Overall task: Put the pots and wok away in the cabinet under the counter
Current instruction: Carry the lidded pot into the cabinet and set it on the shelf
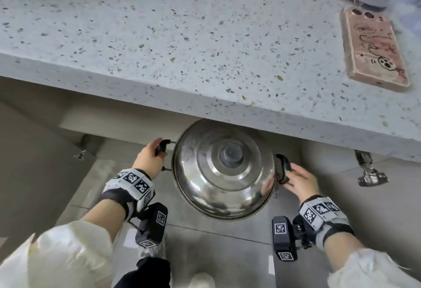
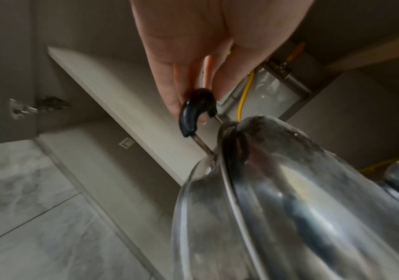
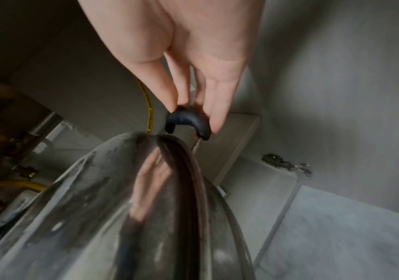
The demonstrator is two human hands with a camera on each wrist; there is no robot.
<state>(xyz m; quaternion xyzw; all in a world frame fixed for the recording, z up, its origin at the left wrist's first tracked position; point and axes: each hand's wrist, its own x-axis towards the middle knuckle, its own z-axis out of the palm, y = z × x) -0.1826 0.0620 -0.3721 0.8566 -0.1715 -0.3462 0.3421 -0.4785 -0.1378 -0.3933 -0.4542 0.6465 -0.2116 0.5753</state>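
A steel pot with a domed lid point(image 1: 224, 171) and dark knob point(image 1: 232, 153) hangs just below the counter edge, in front of the open cabinet. My left hand point(image 1: 150, 158) pinches the pot's black left handle point(image 1: 163, 146) with thumb and fingertips, as the left wrist view shows at the handle point(image 2: 193, 111). My right hand point(image 1: 300, 182) holds the black right handle point(image 1: 283, 168) the same way, fingertips on the handle point(image 3: 189, 121). The pot's shiny wall point(image 3: 122, 208) fills the lower part of both wrist views. No other pot or wok is in view.
The speckled grey counter point(image 1: 182, 37) overhangs the pot; a phone in a pink case point(image 1: 373, 48) lies at its right. Door hinges point(image 1: 370, 172) flank the opening. Inside the cabinet are a pale shelf board point(image 2: 122, 98), a yellow hose point(image 2: 244, 98) and pipes. Grey tiled floor point(image 1: 216, 242) lies below.
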